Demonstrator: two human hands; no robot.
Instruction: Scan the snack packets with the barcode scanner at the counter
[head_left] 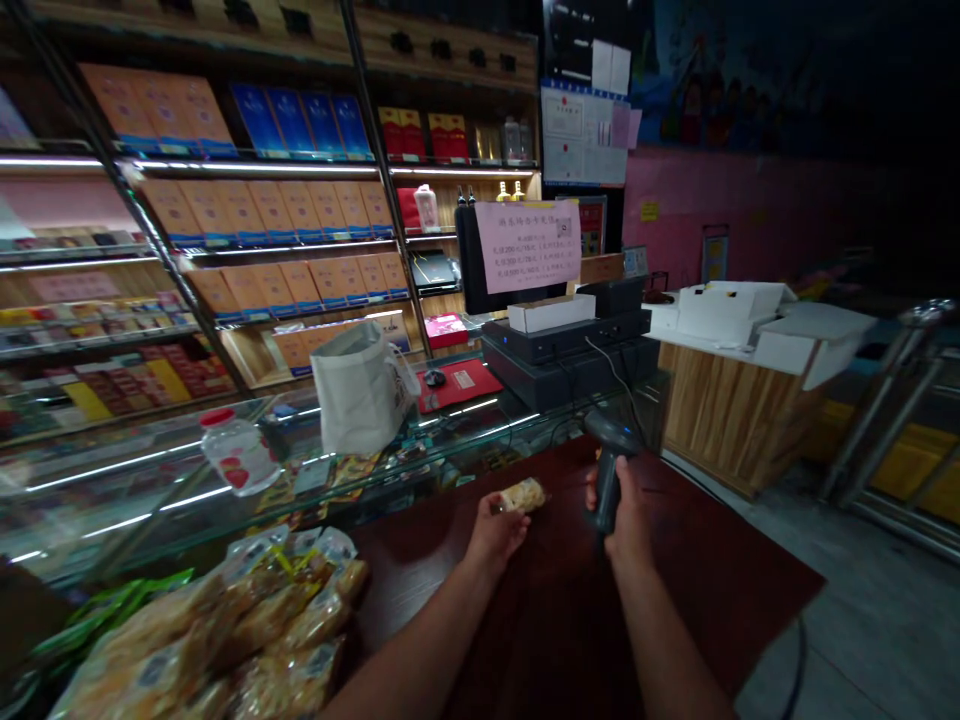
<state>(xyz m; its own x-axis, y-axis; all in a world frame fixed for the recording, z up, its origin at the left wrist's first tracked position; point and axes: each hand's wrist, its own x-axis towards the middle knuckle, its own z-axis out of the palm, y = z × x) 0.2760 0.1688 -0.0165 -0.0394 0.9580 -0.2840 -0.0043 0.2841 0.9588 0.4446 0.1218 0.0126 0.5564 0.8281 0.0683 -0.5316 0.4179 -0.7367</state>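
My left hand [501,535] is closed on one end of a small wrapped snack [523,495], pale yellow in clear film, just over the dark red-brown counter [555,600]. In my right hand [628,510] a black handheld barcode scanner [609,470] stands upright, my fingers wrapped round its handle. The scanner's head points towards the left and shows a small blue light. The two hands are apart, with the snack to the left of the scanner. At the lower left lies a heap of similar clear-wrapped snacks [247,640].
Beyond the counter is a glass display case [172,480] bearing a red-lidded plastic jar [238,450] and a white bag [352,390]. A cash register [570,345] with a pink notice [529,245] stands behind. Shelves of boxes [274,215] line the back. Metal railings [889,410] stand at right.
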